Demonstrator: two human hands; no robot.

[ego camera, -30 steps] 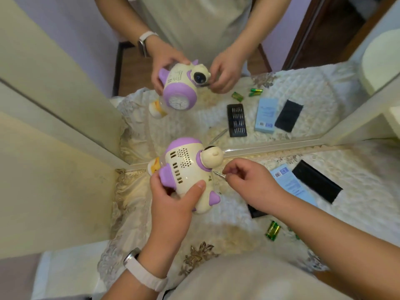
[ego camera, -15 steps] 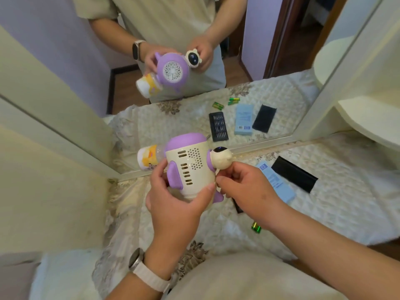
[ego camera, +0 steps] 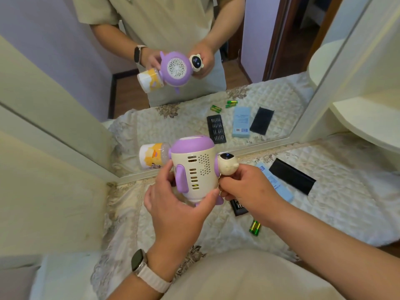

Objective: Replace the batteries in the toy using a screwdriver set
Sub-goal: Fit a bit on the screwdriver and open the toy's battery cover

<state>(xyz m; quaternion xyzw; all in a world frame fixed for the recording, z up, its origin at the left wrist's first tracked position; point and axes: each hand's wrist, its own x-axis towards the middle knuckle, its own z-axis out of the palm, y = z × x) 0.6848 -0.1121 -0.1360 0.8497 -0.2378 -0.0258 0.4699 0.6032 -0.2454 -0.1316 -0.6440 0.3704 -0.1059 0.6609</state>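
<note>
Cream quilted cloth (ego camera: 337, 204) with a brown floral border covers the tabletop, which runs up against a wide mirror (ego camera: 270, 50) at the back. Above the cloth, near the mirror's lower frame, the toy (ego camera: 195, 169) is held in the air by both hands. It is a cream body with slotted vents and a dotted speaker grille, a purple cap on the far end and purple stubs on the side. A clear cup (ego camera: 151, 155) with a yellow label sticks out to its left, and a round cream head (ego camera: 228, 164) with a dark face sticks out to its right.

The left hand (ego camera: 175, 210), with a watch (ego camera: 140, 264) on a pale strap at the wrist, grips the body from below. Its fingers (ego camera: 164, 172) wrap round the left side and its thumb presses the lower right edge. The right hand (ego camera: 249, 191) has its fingers curled tightly just under the head, touching the toy. Whether they also pinch a tool I cannot tell.

On the cloth to the right lie a pale blue box (ego camera: 281, 189) and, beside it, a black lid (ego camera: 292, 176). A black bit tray (ego camera: 238, 207) shows partly under the right wrist, and two green batteries (ego camera: 255, 228) lie side by side nearer the person. In the mirror the toy's far end appears as a purple dome with a white round grille.
</note>
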